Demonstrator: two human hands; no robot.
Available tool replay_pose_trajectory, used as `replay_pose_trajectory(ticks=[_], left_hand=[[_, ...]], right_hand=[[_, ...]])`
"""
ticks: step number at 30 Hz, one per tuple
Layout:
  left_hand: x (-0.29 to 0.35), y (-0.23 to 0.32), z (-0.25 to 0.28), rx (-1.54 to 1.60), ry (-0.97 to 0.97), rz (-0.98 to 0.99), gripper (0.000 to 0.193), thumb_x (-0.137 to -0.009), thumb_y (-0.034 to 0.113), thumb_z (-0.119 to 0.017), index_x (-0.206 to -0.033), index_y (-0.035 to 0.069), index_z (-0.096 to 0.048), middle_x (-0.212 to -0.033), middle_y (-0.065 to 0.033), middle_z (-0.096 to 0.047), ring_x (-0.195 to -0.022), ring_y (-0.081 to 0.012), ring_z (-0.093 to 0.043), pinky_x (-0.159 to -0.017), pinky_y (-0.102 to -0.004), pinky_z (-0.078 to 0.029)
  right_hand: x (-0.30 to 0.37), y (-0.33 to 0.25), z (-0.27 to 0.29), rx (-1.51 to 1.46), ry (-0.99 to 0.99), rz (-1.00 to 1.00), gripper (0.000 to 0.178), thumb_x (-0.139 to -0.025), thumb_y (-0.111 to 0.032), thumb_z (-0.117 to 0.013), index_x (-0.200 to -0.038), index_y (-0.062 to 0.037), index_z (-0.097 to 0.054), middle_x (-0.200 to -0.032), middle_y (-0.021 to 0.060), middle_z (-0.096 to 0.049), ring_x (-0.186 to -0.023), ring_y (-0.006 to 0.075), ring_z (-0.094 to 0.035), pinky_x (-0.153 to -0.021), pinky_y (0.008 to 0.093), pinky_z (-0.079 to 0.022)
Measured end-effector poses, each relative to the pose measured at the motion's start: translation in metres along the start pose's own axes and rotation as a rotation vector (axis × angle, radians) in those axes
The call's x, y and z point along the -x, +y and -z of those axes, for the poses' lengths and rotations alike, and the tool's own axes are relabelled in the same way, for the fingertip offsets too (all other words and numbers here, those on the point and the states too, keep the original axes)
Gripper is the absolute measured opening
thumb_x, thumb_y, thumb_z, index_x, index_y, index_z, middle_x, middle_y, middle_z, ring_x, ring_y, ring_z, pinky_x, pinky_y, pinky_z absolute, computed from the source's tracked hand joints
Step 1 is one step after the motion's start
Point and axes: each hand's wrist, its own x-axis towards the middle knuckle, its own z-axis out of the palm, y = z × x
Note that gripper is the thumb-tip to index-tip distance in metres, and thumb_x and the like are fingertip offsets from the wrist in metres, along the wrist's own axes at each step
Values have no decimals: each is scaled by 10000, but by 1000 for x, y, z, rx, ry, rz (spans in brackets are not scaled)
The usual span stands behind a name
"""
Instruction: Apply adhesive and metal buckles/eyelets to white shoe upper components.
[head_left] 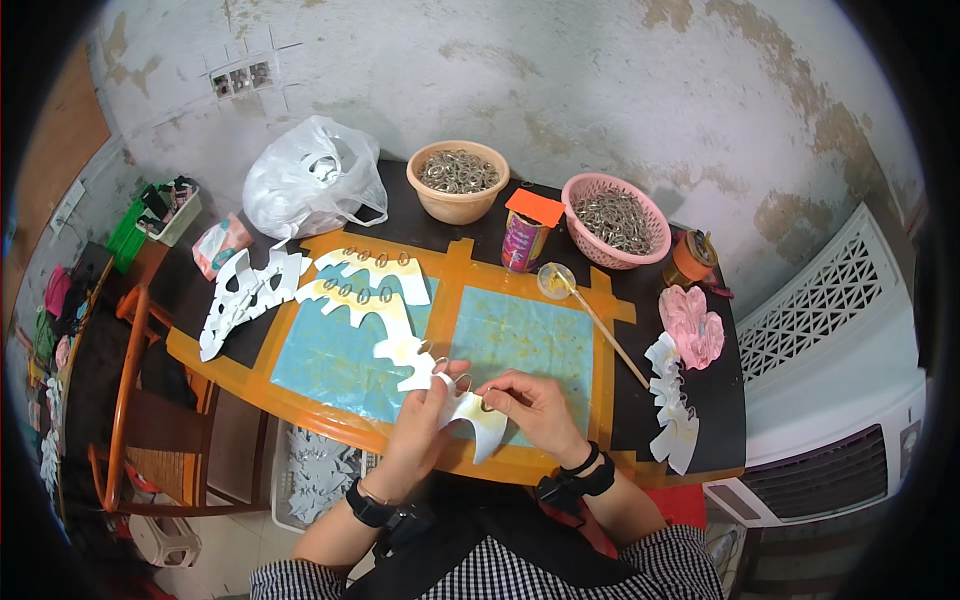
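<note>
My left hand is closed on a white scalloped strip, low over the near edge of the table. Yellowish smears mark the strip, and metal rings stand along its upper edge. At that edge my right hand pinches a metal ring between thumb and finger, partly covering it. Just beyond my left hand lies another smeared white piece. Farther back, two scalloped strips carry rows of rings: a nearer strip and a farther strip. All lie on a blue sheet edged with brown tape.
Behind stand an orange bowl and pink basket of metal rings, a purple can and a white plastic bag. A stick leans from a small clear dish. Finished-looking white pieces lie right, plain ones left.
</note>
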Motion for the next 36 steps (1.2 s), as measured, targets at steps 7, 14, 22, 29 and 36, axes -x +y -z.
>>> replay_pose_trajectory(ticks=[7,14,22,29,36], left_hand=[[6,-19,1,-235,17,-101,673,-946,-27,-809,-1553,57,-530,-1194,16,-679,-1033,-61,-638,-883,-256,-536],[-1,-25,-9,-166,102,-200,586,-939,-39,-812,-1468,30,-569,-1132,-17,-730,-935,-58,-673,-849,-248,-572],[-1,-30,-13,-66,162,-242,549,-932,-102,-753,-1438,34,-589,-1170,-41,-736,-1021,-93,-698,-895,-272,-569],[-2,-33,-13,-12,188,-291,600,-943,-113,-729,-1488,30,-521,-1239,-50,-711,-1077,-119,-697,-932,-272,-562],[2,-45,-9,-75,262,-293,599,-959,-93,-740,-1487,23,-481,-1239,-72,-702,-1079,-130,-693,-914,-289,-576]], right_hand=[[-8,20,-9,12,168,91,155,-1050,-83,-714,-1112,34,-795,-949,14,-675,-923,94,-609,-844,261,-486],[-5,22,-18,48,225,145,159,-1040,-77,-736,-1135,33,-801,-994,26,-662,-925,95,-627,-803,242,-491],[-1,17,-25,11,234,126,167,-1042,-51,-719,-1180,11,-790,-1010,6,-613,-929,83,-601,-823,231,-483],[-2,13,-22,455,293,446,170,-946,46,-773,-1106,-6,-752,-1071,90,-636,-903,211,-722,-753,320,-584],[-2,-2,-22,656,224,370,129,-941,22,-777,-1070,15,-778,-1083,111,-632,-905,215,-696,-755,320,-579]])
